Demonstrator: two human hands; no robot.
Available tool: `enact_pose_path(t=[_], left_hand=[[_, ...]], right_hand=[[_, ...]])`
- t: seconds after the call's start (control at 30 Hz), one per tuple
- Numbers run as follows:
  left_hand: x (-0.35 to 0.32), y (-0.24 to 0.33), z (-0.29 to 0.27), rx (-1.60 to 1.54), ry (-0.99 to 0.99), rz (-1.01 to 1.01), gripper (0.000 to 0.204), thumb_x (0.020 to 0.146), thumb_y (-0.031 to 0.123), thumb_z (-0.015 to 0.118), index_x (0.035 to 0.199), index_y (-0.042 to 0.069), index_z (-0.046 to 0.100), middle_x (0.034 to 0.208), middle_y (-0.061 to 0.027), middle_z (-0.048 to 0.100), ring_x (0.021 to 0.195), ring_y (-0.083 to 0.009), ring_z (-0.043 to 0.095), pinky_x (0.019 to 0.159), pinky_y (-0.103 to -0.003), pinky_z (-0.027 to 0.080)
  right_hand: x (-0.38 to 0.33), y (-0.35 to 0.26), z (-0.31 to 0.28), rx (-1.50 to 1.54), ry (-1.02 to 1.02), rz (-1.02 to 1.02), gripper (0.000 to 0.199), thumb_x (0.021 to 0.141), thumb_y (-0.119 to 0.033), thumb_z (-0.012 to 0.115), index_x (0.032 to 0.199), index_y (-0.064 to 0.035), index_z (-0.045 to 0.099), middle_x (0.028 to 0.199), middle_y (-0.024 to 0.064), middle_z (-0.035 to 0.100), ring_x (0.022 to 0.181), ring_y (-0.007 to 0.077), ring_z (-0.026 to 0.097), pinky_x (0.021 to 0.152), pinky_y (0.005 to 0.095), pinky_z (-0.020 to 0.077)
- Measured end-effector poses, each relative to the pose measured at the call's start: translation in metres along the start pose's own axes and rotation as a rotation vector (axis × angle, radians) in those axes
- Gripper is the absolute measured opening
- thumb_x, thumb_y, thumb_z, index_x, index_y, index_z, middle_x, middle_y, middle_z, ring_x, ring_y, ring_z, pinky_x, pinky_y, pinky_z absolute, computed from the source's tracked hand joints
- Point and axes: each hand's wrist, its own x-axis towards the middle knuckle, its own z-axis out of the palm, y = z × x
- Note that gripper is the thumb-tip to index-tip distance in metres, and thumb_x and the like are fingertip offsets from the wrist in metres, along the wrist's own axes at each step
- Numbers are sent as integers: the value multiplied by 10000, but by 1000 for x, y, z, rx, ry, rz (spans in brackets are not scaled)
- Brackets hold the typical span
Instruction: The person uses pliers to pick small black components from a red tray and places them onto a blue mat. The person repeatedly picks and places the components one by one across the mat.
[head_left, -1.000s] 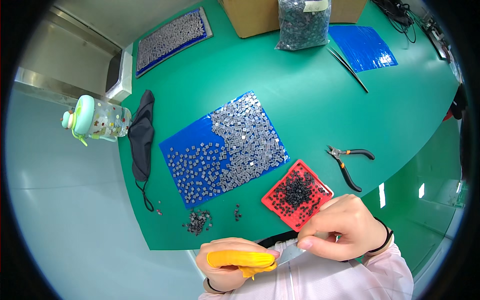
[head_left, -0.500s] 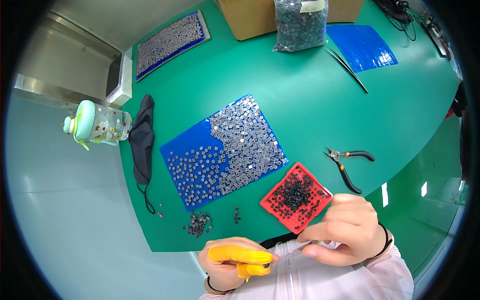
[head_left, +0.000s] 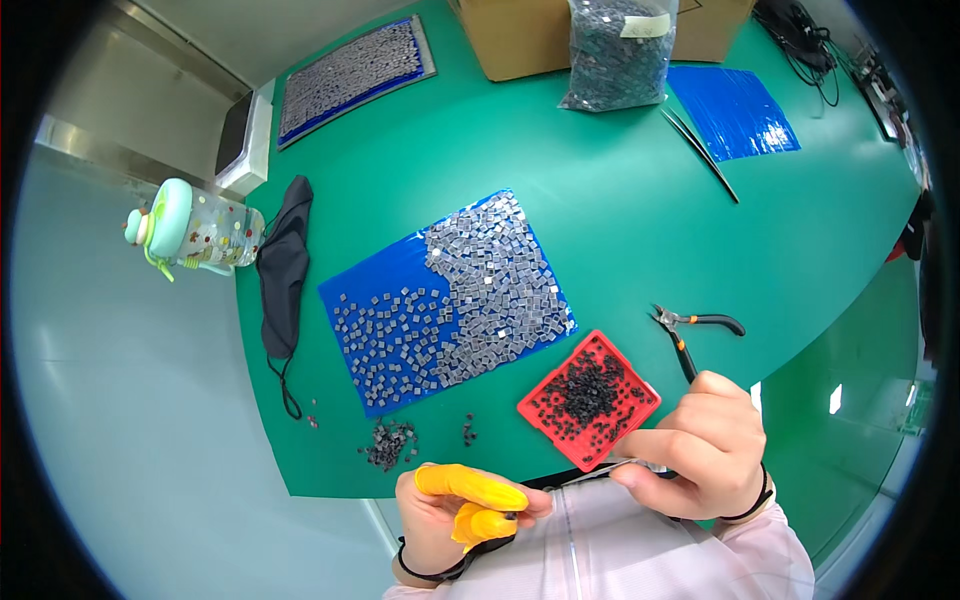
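My left hand (head_left: 425, 520), with yellow finger cots on two fingers, pinches a tiny dark piece (head_left: 511, 516) at the front edge of the table. To its right, my right hand (head_left: 705, 450) is closed, thumb and forefinger together on thin metal tweezers (head_left: 600, 468) that point leftward. Just beyond lies a red tray (head_left: 588, 465) with many small black parts (head_left: 585, 393) heaped in it. A blue sheet (head_left: 385, 270) holds rows and clusters of small grey square pieces (head_left: 500, 290). Loose dark pieces (head_left: 388, 445) form a pile near my left hand.
Cutters (head_left: 684, 355) with black and orange handles lie by my right hand. Another pair of tweezers (head_left: 705, 155), a blue sheet (head_left: 740, 110), a filled plastic bag (head_left: 620, 60) and a cardboard box (head_left: 510, 45) are farther back. A black mask (head_left: 285, 265) and bottle (head_left: 205, 230) sit left.
My right hand has shifted slightly right and up, now covering part of the cutters' handle. My left hand has moved a little left, still pinching the dark piece. The view has tilted slightly.
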Motion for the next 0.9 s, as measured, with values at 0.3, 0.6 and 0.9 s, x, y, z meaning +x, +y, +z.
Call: enact_pose_path(t=[0.3, 0.6, 0.9], left_hand=[[2, 1, 2, 36, -67, -2, 154, 741, -2, 765, 687, -56, 631, 601, -201, 643, 496, -243, 646, 436, -317, 546], [4, 0, -12, -74, -257, -59, 168, 745, -64, 770, 879, -127, 690, 859, -195, 714, 780, -267, 718, 745, -397, 614], [4, -2, -7, 151, -179, 85, 111, 736, -41, 769, 806, -75, 690, 754, -170, 696, 657, -211, 679, 603, -281, 554]], right_hand=[[8, -6, 1, 71, -2, -92, 201, 696, -220, 814, 786, -102, 678, 576, -57, 507, 464, 90, 441, 483, 258, 298], [3, -2, 4, 31, -12, -105, 211, 712, -271, 804, 807, -106, 712, 599, -68, 585, 445, 87, 407, 492, 279, 238], [3, -6, 2, -7, -1, -100, 203, 700, -206, 809, 798, -86, 678, 567, -56, 481, 458, 84, 429, 482, 256, 285]])
